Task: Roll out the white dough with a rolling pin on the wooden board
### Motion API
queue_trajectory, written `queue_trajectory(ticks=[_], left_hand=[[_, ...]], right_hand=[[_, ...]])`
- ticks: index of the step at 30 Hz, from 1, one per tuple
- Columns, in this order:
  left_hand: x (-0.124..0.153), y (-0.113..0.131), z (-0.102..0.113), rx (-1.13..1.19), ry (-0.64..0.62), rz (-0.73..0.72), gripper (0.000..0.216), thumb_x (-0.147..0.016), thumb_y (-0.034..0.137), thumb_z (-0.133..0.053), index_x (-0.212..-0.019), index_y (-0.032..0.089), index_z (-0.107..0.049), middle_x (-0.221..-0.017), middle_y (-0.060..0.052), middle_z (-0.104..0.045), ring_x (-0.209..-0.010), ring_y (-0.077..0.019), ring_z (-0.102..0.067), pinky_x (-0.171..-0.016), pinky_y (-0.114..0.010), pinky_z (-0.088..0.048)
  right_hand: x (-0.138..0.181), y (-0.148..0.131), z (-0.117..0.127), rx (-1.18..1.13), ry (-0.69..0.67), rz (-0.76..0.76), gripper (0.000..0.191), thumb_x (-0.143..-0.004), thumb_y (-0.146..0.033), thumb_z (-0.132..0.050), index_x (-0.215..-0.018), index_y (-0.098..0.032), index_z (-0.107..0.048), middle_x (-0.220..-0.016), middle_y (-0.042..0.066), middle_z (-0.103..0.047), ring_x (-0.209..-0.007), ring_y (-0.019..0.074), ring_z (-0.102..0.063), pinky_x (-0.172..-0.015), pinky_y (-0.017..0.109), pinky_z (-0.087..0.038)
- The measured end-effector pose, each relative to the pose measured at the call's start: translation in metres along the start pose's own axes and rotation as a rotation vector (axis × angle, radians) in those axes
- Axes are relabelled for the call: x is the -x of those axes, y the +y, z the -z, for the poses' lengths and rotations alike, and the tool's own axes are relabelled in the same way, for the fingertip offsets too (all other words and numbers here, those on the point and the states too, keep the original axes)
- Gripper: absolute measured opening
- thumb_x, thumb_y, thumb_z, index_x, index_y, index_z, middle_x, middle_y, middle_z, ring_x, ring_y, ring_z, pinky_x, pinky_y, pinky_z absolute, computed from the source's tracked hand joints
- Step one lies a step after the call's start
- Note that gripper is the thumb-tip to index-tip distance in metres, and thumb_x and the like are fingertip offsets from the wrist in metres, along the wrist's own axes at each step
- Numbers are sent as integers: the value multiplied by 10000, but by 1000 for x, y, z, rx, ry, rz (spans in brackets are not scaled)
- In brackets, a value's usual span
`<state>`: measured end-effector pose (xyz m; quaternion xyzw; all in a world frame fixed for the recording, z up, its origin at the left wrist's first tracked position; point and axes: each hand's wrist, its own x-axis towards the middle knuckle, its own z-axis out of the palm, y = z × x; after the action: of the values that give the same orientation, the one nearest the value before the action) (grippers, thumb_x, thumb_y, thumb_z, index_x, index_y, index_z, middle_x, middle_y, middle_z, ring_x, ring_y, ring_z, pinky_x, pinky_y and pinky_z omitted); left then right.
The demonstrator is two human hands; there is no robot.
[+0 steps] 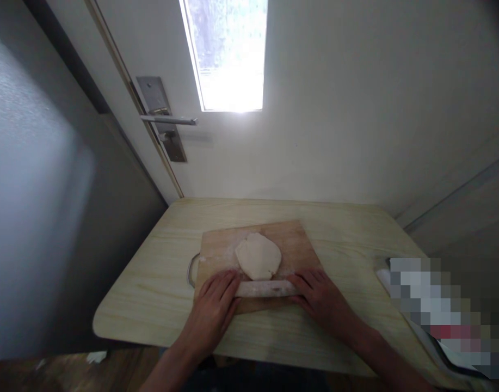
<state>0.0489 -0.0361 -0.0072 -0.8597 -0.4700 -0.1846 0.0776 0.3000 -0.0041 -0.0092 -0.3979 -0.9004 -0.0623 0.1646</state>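
A flattened piece of pale dough [258,256] lies on a floured wooden cutting board [294,239] with a metal handle at its left end. A floury rolling pin [264,288] rests across the board's near side, just below the dough. My left hand [215,302] lies flat on the pin's left end, fingers stretched out. My right hand [320,296] presses flat on the pin's right end in the same way.
The board sits on a light wooden table [159,283] with rounded corners, pushed against a white door [314,136] with a metal lever handle [167,120] and a bright narrow window. A blurred-out object lies at the table's right edge. Dark wood floor shows below.
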Motion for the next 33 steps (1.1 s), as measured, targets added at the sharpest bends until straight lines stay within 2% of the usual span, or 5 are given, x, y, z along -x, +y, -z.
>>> queue_trajectory(ticks=[12,18,25,29,33], left_hand=[[-3,-6,-3,-10,-58,-9,247,-801,190,-423,-1032,132,-486,-985,-84,-583,-905,-218,-521,-775,-371,-425],[-40,-19,21,33,-303,30,192,-806,279,-431,-933,152,-500,-944,-77,-562,-868,-212,-519,-727,-343,-419],[-76,-45,23,154,-548,20,454,-828,503,-201,-785,179,-516,-732,-42,-577,-680,-186,-547,-591,-284,-397],[-88,-51,17,170,-485,50,494,-847,468,-133,-789,160,-515,-770,-56,-566,-711,-181,-530,-631,-291,-399],[-93,-53,10,116,-345,168,504,-844,469,-146,-1018,122,-466,-981,-108,-526,-919,-213,-485,-789,-345,-375]], right_hand=[[0,0,0,15,-54,-26,183,-782,-271,-475,-917,-160,-529,-887,88,-562,-797,215,-508,-712,373,-410],[-30,19,19,32,-170,57,173,-769,-255,-490,-880,-131,-534,-865,93,-555,-781,211,-499,-688,342,-415],[-64,45,13,-34,-335,245,375,-822,-428,-340,-927,-128,-539,-949,118,-553,-876,224,-492,-777,379,-382],[-72,54,2,-120,-307,157,603,-820,-524,-210,-1255,-116,-302,-1295,160,-323,-1189,265,-255,-944,466,-208],[-73,58,-3,-255,-371,16,616,-821,-537,-146,-1325,-182,-128,-1379,102,-158,-1252,221,-76,-985,442,-146]])
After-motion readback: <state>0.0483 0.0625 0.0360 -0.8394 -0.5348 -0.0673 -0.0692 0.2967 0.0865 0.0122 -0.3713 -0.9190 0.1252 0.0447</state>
